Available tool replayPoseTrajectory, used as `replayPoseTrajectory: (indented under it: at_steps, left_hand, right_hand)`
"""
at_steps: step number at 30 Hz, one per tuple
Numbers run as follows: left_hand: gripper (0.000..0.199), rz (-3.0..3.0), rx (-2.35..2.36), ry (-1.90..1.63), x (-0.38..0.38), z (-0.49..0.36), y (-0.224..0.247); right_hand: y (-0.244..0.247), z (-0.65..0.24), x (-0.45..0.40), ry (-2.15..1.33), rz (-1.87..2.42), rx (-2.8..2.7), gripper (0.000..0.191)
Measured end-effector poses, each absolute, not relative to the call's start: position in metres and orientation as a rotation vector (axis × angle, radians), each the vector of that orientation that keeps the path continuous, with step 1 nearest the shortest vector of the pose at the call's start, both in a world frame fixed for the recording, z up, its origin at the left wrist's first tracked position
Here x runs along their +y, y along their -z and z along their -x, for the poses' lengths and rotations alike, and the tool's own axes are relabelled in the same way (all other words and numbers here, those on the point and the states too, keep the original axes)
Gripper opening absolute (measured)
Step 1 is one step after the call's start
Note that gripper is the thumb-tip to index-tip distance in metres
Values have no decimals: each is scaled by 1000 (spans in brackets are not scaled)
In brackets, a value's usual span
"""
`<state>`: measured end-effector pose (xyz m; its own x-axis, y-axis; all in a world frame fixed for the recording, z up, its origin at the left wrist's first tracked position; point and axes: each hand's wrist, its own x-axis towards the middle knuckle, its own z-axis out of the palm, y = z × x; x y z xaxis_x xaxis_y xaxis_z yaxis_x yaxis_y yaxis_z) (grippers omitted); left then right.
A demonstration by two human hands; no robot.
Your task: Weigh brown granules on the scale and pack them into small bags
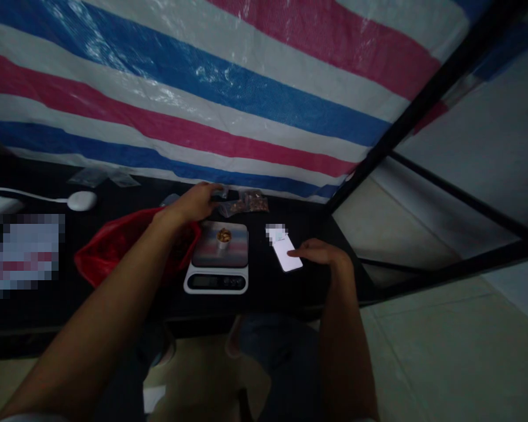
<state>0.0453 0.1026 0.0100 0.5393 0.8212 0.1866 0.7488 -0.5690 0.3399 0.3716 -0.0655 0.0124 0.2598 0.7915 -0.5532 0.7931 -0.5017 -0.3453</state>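
Phone (282,249), text unreadable, touches one digit of the unclenched right hand (322,252); left hand (196,202), grip unclear.

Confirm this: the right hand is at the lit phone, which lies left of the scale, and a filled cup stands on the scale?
One slip: the head view shows the lit phone right of the scale, not left. The right hand is at it, and the filled cup stands on the scale.
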Motion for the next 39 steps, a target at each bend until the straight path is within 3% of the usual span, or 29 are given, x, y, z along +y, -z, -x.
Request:
replayPoseTrajectory:
  at_steps: [3, 10, 19, 25, 28, 39]
  left_hand:
    - [62, -2596, 1262, -310, 125, -61, 1]
    - [33, -2525, 1297, -184, 132, -70, 9]
    - [33, -2376, 1336, -777, 101, -48, -47]
    - [40, -1939, 1506, -1151, 30, -6, -88]
    - [34, -1648, 1645, -1304, -5, 13, -89]
    - [31, -1698, 1864, -1131, -20, 41, -65]
  right_hand:
    - [-13, -368, -69, 1084, -2514, 1539, 37]
    - [-16, -361, -70, 1032, -2530, 1461, 40]
    - [-12, -367, -72, 1064, -2533, 1556, 42]
    - [-9, -370, -82, 1135, -2589, 1634, 36]
    - [-9, -371, -85, 1224, -2585, 1687, 30]
    - [-7, -371, -88, 1256, -2550, 1732, 30]
